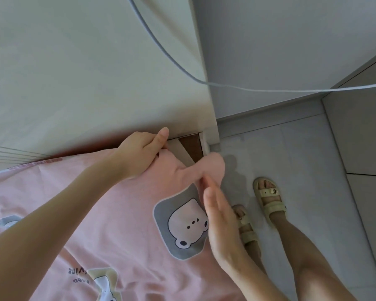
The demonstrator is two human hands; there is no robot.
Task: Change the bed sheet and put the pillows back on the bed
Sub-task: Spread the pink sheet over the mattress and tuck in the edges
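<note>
Head view: curled fingers of the left hand (142,154) pinch the far edge of the pink sheet (117,213) at the bed's far right corner. The right hand (218,216), fingers straight and together, holds nothing and stands edge-on, its tips seemingly touching the drooping corner flap just beside it. The sheet covers the near left of the scene, bear prints up, its corner hanging over the tiled floor (302,148). Soft, light and limp, the cloth probably bunches and slips easily. The hem close to the corner looks the best hold for tucking. A cable (248,89) crosses beyond.
</note>
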